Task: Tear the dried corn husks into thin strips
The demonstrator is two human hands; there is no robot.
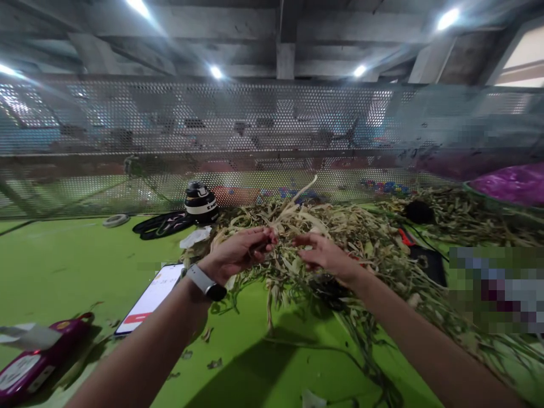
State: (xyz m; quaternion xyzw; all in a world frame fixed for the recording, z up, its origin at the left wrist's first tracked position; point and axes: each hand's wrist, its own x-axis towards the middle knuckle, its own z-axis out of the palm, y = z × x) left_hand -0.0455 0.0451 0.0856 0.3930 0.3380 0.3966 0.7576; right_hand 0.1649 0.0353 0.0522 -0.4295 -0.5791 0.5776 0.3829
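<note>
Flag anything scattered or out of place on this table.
A few dry scraps lie loose on the green table, apart from the heap of dried plants, so they look dropped. The white scrap at the bottom edge looks stray too.

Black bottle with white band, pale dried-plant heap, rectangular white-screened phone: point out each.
Black bottle with white band (201, 206), head view: its body.
Pale dried-plant heap (349, 231), head view: upper stalks.
Rectangular white-screened phone (152, 297), head view: its screen.
</note>
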